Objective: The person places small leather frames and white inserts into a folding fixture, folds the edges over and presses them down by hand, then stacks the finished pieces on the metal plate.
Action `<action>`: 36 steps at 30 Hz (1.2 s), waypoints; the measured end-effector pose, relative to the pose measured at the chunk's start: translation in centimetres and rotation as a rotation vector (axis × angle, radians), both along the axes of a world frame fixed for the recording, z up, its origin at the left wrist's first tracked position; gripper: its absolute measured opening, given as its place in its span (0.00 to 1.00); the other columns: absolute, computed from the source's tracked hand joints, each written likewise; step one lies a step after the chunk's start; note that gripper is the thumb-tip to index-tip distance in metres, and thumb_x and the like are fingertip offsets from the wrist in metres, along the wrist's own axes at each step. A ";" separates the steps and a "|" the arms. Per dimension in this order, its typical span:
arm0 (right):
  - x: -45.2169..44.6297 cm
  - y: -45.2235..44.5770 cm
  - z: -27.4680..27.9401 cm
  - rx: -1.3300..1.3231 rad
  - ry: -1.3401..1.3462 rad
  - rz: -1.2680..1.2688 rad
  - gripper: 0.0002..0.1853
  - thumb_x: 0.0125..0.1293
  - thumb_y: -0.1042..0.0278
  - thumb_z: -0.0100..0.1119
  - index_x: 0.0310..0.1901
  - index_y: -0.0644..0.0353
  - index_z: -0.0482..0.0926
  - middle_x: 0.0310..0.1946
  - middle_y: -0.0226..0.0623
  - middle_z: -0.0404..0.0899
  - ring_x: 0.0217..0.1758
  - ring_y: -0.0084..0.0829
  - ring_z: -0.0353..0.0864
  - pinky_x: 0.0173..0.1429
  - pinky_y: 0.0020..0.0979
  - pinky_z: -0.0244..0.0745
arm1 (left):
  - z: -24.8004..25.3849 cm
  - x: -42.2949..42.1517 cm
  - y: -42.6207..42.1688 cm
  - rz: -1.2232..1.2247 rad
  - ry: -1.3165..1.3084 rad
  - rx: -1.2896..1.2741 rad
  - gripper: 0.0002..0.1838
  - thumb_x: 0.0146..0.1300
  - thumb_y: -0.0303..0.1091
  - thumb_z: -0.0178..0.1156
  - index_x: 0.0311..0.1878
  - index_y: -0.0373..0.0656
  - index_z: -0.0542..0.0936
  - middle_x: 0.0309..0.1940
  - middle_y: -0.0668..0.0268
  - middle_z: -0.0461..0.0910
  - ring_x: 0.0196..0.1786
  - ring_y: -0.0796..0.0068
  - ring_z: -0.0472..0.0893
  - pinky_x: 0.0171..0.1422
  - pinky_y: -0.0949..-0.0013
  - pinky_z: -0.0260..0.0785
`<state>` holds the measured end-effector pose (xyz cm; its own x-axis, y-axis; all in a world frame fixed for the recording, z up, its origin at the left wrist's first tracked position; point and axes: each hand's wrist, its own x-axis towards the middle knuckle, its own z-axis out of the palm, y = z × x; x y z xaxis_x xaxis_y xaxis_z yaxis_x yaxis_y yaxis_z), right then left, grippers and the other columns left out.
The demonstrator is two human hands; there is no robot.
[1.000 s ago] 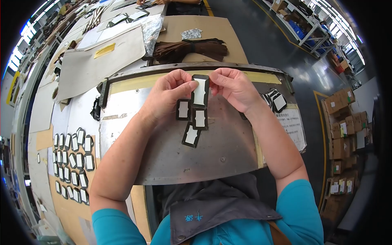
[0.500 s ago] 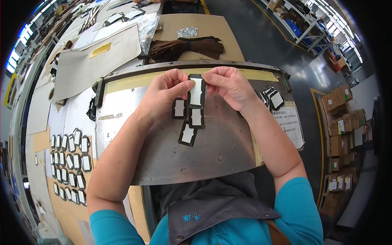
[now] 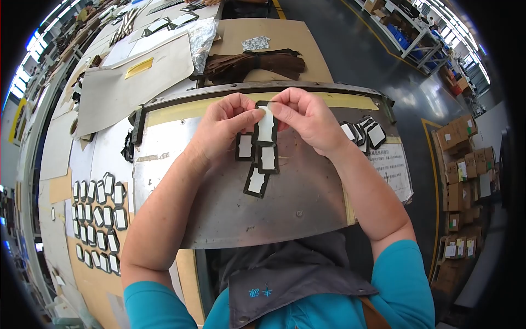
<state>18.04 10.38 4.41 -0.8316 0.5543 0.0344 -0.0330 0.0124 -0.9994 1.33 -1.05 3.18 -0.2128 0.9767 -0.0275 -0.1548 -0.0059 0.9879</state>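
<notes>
Between my two hands is a small rectangular piece with a black border and a white middle [image 3: 266, 131], held by its upper end. My left hand [image 3: 231, 119] pinches its upper left side, the thumb on the white face. From the other side my right hand [image 3: 308, 119] is closed on the upper right corner, thumb also on the face; its fingers behind are hidden. Just below lie three similar pieces on the metal work plate: a left one [image 3: 245, 147], a middle one [image 3: 268, 159] and a tilted lower one [image 3: 256, 182].
A small pile of similar pieces [image 3: 376, 135] lies at the plate's right, by a printed sheet [image 3: 388, 170]. Several rows of them [image 3: 101, 239] cover a board on the left. Brown strips in a bundle [image 3: 274, 64] lie beyond the plate's raised back rail [image 3: 230, 86].
My right thumb has moved left from the piece's edge onto its upper face. The left hand keeps its pinch. The whole view has shifted slightly.
</notes>
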 end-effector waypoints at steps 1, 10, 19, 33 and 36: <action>0.0 0.1 -0.2 -0.001 0.003 -0.004 0.07 0.71 0.68 0.61 0.40 0.62 0.78 0.33 0.25 0.79 0.36 0.15 0.75 0.43 0.20 0.73 | 0.0 -0.3 0.1 -0.004 0.003 -0.001 0.07 0.65 0.32 0.65 0.38 0.43 0.76 0.30 0.75 0.76 0.32 0.85 0.73 0.41 0.80 0.65; 0.2 0.0 -0.3 -0.039 0.041 0.120 0.07 0.70 0.68 0.62 0.41 0.63 0.80 0.31 0.26 0.80 0.34 0.15 0.76 0.41 0.20 0.73 | -0.1 -2.8 -0.5 -0.395 -0.388 0.003 0.10 0.72 0.36 0.57 0.41 0.38 0.77 0.33 0.62 0.81 0.37 0.72 0.85 0.41 0.72 0.77; 0.4 0.1 -0.4 -0.011 0.030 0.185 0.06 0.69 0.69 0.62 0.39 0.63 0.80 0.31 0.26 0.80 0.33 0.15 0.76 0.39 0.20 0.74 | -0.3 -2.7 -0.5 -0.404 -0.341 -0.061 0.09 0.71 0.35 0.59 0.39 0.38 0.76 0.29 0.60 0.83 0.33 0.72 0.86 0.37 0.74 0.79; 0.3 0.2 -0.4 0.129 -0.098 0.148 0.06 0.66 0.72 0.63 0.35 0.66 0.80 0.27 0.27 0.79 0.29 0.15 0.75 0.35 0.21 0.73 | 0.5 -1.9 -0.5 -0.291 -0.085 -0.158 0.08 0.67 0.32 0.64 0.36 0.40 0.77 0.26 0.69 0.79 0.26 0.80 0.80 0.29 0.78 0.69; 0.4 0.4 -0.3 0.133 -0.113 0.140 0.07 0.66 0.71 0.63 0.35 0.66 0.80 0.27 0.27 0.79 0.29 0.16 0.75 0.35 0.21 0.73 | 0.3 -1.3 -0.2 -0.218 0.060 -0.100 0.06 0.65 0.31 0.64 0.35 0.40 0.78 0.24 0.73 0.76 0.23 0.85 0.75 0.26 0.80 0.64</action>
